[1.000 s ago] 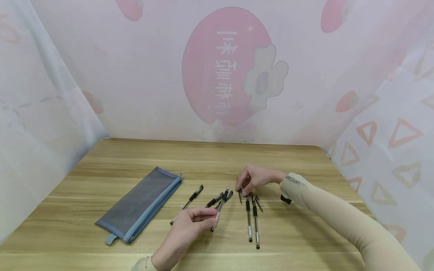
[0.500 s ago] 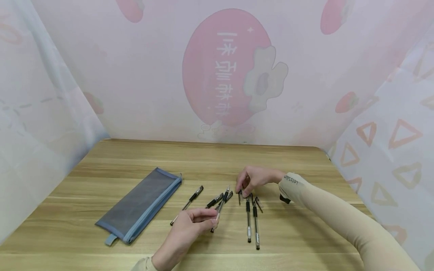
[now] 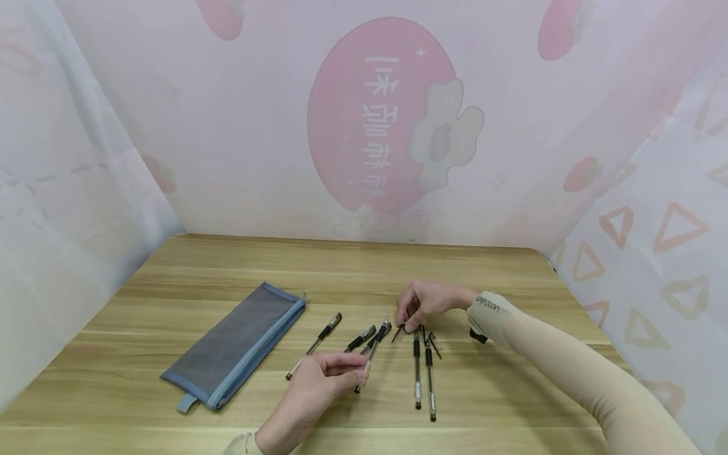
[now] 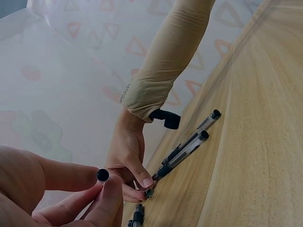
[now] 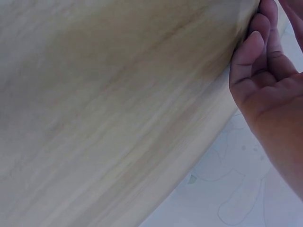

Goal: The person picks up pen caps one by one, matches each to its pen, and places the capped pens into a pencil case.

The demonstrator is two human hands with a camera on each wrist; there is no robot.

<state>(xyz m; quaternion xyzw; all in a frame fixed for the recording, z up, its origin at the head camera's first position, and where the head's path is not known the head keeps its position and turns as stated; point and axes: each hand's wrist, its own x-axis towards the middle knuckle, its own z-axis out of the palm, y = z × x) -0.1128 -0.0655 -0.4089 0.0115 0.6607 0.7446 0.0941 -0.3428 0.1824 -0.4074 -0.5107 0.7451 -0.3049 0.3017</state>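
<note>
In the head view my left hand (image 3: 318, 382) pinches a gel pen (image 3: 380, 330) near its rear end, its bare tip pointing up and away. The left wrist view shows the round black end (image 4: 102, 175) of that pen between thumb and fingers. My right hand (image 3: 429, 304) has thumb and fingers on a small pen cap (image 3: 399, 332), low over the table, with its dark clip poking out. Two pens (image 3: 418, 370) lie side by side just below the right hand, and another loose cap (image 3: 435, 345) is beside them. In the right wrist view the cap is hidden behind curled fingers (image 5: 251, 49).
A grey mesh zip pouch (image 3: 227, 344) with blue edging lies at the left of the wooden table (image 3: 318, 265). A capped pen (image 3: 327, 328) lies between it and the left hand. Other pens (image 3: 361, 339) lie behind the held one. A printed curtain (image 3: 256, 126) rises behind the table.
The cap in my right fingers has turned: its dark clip pointed straight down and now slants to the lower left. The left hand and its pen have hardly moved.
</note>
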